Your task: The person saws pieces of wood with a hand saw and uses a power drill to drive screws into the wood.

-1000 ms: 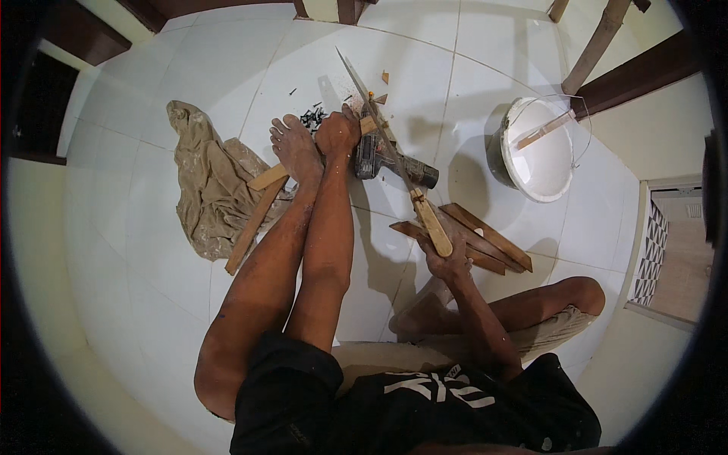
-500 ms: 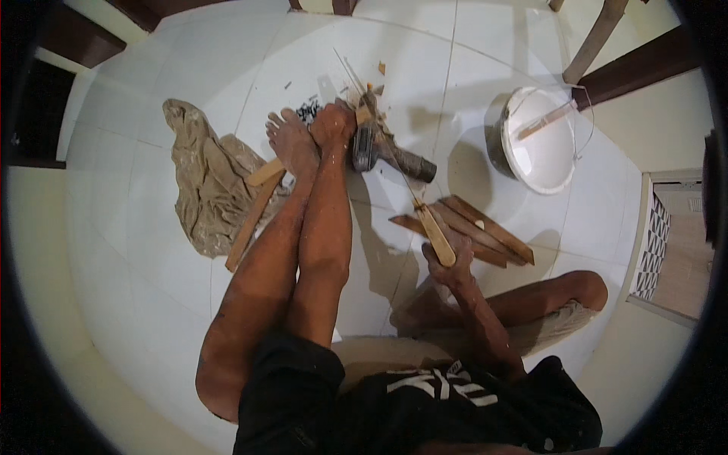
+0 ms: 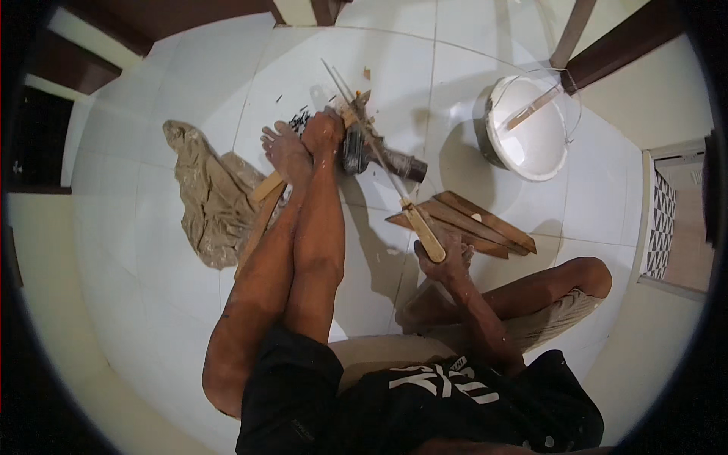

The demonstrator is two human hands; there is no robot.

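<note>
gripping the pale wooden handle of a saw [image 3: 394, 186], the right hand [image 3: 444, 258] is closed around it just nearer than the stack of wooden slats [image 3: 474, 224]. the left hand is not visible, so its state cannot be told. beyond the slats, the blade runs up-left past a dark cylinder [image 3: 383, 155] to a wooden strip [image 3: 265, 189] under a foot [image 3: 287, 152]. left lies a rag [image 3: 208, 197]; right, a white bucket [image 3: 531, 129].

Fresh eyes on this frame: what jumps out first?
The right hand grips the pale wooden handle of a long saw, its blade angled up over the white tiled floor. The left hand rests at the saw's far end, beside a bare foot. A white bucket stands upper right.
</note>
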